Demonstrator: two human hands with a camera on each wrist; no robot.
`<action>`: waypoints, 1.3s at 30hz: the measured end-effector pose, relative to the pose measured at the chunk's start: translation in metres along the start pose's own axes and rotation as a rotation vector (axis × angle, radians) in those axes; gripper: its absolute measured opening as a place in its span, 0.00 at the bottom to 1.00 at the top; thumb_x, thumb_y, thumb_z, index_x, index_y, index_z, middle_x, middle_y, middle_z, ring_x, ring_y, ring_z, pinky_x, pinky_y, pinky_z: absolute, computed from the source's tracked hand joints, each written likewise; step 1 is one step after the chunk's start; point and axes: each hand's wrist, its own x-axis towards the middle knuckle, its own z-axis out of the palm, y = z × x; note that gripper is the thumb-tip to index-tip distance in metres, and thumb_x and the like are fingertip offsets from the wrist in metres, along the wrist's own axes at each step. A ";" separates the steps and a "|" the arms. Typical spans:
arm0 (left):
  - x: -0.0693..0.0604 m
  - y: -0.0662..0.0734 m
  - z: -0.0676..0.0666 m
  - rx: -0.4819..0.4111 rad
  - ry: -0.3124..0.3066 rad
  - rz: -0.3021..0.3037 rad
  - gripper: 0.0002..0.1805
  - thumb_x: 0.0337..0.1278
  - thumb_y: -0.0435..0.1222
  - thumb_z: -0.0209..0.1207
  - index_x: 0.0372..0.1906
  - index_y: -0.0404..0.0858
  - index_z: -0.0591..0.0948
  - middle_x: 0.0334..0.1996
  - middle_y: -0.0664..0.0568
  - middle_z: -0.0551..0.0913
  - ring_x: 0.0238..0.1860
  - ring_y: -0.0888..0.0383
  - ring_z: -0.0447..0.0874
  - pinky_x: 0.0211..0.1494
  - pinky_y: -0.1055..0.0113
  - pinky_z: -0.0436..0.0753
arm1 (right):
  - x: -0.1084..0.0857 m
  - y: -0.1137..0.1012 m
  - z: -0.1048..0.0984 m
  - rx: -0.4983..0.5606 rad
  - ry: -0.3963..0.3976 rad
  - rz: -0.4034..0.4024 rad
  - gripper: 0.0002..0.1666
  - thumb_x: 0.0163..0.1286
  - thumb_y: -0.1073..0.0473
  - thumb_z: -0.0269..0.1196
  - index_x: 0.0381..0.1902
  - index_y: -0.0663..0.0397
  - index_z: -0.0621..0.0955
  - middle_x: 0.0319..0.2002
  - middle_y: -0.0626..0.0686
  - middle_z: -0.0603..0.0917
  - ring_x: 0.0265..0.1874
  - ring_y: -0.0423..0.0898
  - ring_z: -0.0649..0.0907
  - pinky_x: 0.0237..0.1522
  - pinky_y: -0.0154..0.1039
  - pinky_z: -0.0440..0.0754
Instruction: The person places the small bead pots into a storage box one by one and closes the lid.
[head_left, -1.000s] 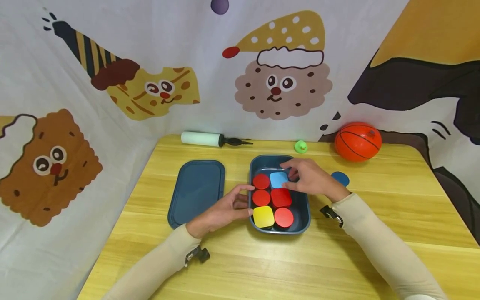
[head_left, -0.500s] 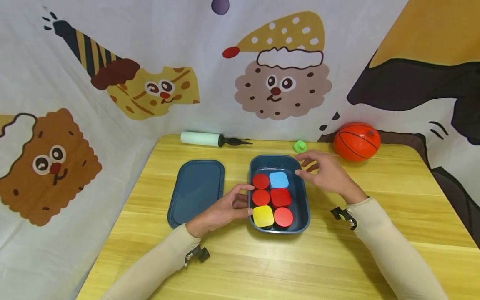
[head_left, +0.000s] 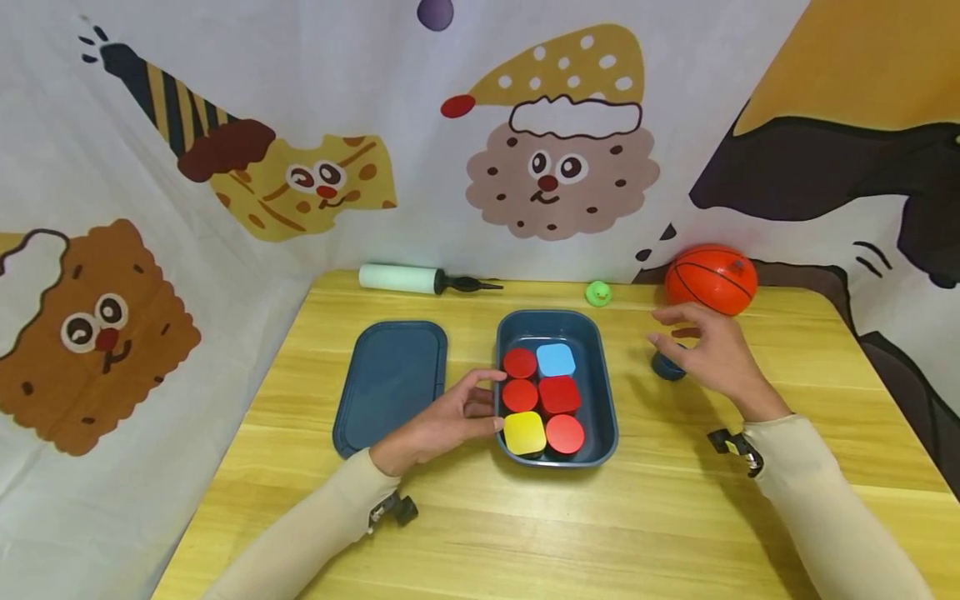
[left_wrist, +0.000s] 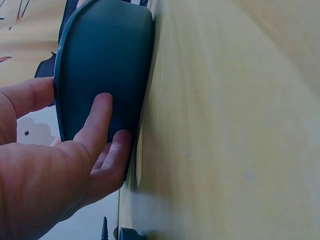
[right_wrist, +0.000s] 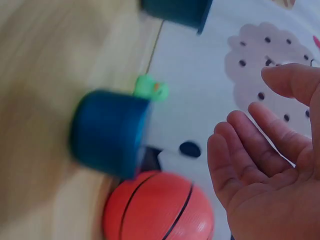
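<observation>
A dark blue rectangular box (head_left: 609,417) holds several small pots with coloured tops: red round ones (head_left: 520,396), a red square one (head_left: 559,394), a light blue square one (head_left: 556,360) and a yellow square one (head_left: 524,432). Against the box's left wall rests my left hand (head_left: 442,417); the left wrist view shows fingertips on the side of the box (left_wrist: 105,55). Above and beside a small dark blue pot (head_left: 667,364), my right hand (head_left: 716,354) hovers with fingers spread and nothing held. The right wrist view shows that pot (right_wrist: 107,132) apart from the hand (right_wrist: 275,165).
Left of the box lies a dark blue lid (head_left: 393,379) on the wooden table (head_left: 480,533). Along the back edge are a pale green hand pump (head_left: 401,278), a green rubber duck (head_left: 598,293) and an orange toy basketball (head_left: 711,279). A printed cloth (head_left: 420,100) hangs behind.
My right hand has left the light blue-topped pot in the box and moved right, over the small dark blue pot. My left hand stays at the box wall.
</observation>
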 end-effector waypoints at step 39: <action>0.001 0.000 0.000 -0.022 -0.007 0.001 0.38 0.71 0.34 0.67 0.79 0.51 0.62 0.68 0.37 0.74 0.66 0.47 0.78 0.63 0.61 0.85 | -0.028 0.074 -0.005 0.084 -0.295 0.216 0.37 0.73 0.49 0.72 0.71 0.61 0.74 0.64 0.63 0.81 0.56 0.52 0.82 0.47 0.24 0.80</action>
